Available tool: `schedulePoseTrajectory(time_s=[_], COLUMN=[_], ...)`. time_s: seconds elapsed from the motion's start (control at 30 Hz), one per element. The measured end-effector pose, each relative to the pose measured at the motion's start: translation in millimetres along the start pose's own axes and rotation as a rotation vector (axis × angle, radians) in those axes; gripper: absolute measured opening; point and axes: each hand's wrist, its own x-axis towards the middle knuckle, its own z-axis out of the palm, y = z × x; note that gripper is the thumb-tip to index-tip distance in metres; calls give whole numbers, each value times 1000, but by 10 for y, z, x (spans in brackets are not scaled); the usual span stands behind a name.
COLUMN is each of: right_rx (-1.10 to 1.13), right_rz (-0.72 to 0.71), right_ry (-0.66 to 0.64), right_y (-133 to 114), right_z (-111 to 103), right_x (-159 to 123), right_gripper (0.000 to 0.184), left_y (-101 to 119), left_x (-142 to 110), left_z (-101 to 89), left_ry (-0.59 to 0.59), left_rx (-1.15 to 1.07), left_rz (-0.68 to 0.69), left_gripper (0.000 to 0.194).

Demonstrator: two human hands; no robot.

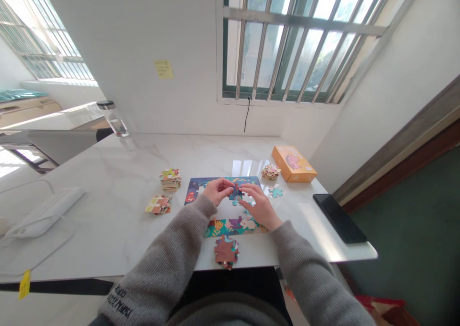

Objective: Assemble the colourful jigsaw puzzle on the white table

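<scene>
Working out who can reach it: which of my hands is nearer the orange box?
Right. The right hand lies closer, down and left of the orange box; the left hand is farther left, beyond the right hand.

Wearer has on a loose grey knit sweater, mottled wool-look yarn, with long sleeves on both arms: the left sleeve (pixel 161 268) and the right sleeve (pixel 305 268) look the same, thick and soft, ending in plain close-fitting cuffs, the left cuff (pixel 205 207) and the right cuff (pixel 281 232), right at the wrists. Black printed lettering (pixel 118 302) runs along the left sleeve near the bottom of the view, too slanted and small to read reliably, and the rounded grey front of the sweater (pixel 228 312) shows at the lower edge, while the left hand (pixel 218 191) and right hand (pixel 260 206) are bare.
</scene>
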Motion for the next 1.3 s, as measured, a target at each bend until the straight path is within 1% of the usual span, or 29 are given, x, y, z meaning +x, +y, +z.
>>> schedulePoseTrajectory(time_s=[0.07,0.1,0.13,0.2,0.27,0.33,0.4,0.5,0.57,0.7,0.83,1.03,1.17,1.3], right_rx=[-30,-38,-43,-46,-42,-36,-30,-28,-41,-118,-191,-194,-210,-246], right_rz=[-5,-4,-2,3,4,-1,-7,-14,-13,-9,-41,-25,-12,-12], right_ry=[-12,-18,-23,-27,-31,-43,-66,-117,-161,-231,-280,-332,-329,-318], right_y=[11,14,15,19,27,42,62,94,113,144,159,183,203,191], right_z=[-4,-5,-6,-5,3,23,54,106,132,150,171,278,327,335], right_x=[-4,-6,-7,-9,-12,-17,-23,-32,-32,8,102,151,107,83], right_gripper=[36,36,36,35,33,31,28,25,24,24,23,23,23,23], left_y=[21,34,45,61,58,37,0,-74,-133,-248,-322,-345,-332,-320], left_x=[-21,-33,-45,-65,-80,-93,-109,-145,-169,-182,-154,-136,-147,-178], left_z=[-25,-44,-66,-115,-163,-205,-242,-300,-342,-424,-478,-489,-467,-440], left_ry=[-9,-20,-39,-103,-161,-192,-219,-256,-249,-215,-219,-216,-241,-209], left_rx=[129,212,296,432,514,575,634,724,770,840,865,909,949,944], left_rz=[49,100,165,302,399,438,433,379,342,276,236,229,212,215], left_gripper=[29,27,28,35,39,32,27,31,32,21,25,28,28,25])
